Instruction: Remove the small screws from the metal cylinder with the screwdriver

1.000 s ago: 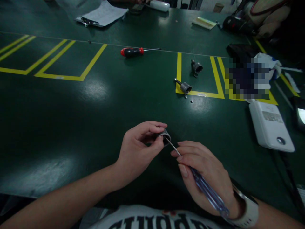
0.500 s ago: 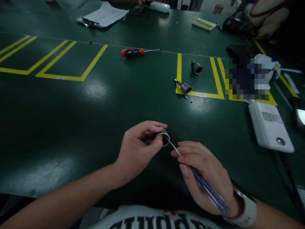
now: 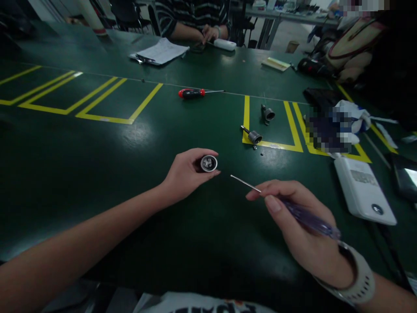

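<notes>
My left hand is closed around a round metal cup-shaped part, its open end facing me and smaller metal pieces showing inside. In my right hand is a screwdriver with a clear purplish handle and a thin shaft. The shaft's tip points toward the cup but stays apart from it, to its lower right. Two similar metal cups with shanks, one nearer and one farther, lie on the table beyond my hands. Small nut-like pieces lie close to the nearer one.
A red-and-black screwdriver lies farther back on the green table, which has yellow tape outlines. To the right are a white power-bank-like device and crumpled cloth. A clipboard with papers lies near a person opposite.
The screwdriver tip has come out of the cup, and my right hand has drawn back to the right. My left hand has moved slightly away, turning the cup's opening toward me. The view has tilted up.
</notes>
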{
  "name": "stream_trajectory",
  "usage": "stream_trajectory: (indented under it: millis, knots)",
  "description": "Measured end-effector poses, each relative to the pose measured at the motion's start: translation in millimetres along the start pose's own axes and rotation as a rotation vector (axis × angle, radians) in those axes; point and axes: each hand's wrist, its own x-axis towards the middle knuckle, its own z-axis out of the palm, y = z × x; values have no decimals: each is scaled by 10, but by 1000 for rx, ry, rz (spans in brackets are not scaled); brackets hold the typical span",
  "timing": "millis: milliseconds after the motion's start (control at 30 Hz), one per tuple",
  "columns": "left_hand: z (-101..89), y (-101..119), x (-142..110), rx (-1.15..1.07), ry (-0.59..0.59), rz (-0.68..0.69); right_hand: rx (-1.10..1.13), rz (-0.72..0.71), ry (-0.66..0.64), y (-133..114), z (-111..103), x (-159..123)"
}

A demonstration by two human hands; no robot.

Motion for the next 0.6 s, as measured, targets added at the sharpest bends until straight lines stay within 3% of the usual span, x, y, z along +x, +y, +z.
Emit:
stream_trajectory:
  millis: [133,233,400,600]
  knots:
    - [-31,-159,218,259,11,224,160,5,-43,94,70,269]
    - [-31,-238,368,350,39,301,275,-31,-37,217,158,475]
    - [-10,-304,494,245,25,275,312,-70,-37,390,335,704]
    - [4,-326,462,260,-40,255,190,-51,-45,458,411,705]
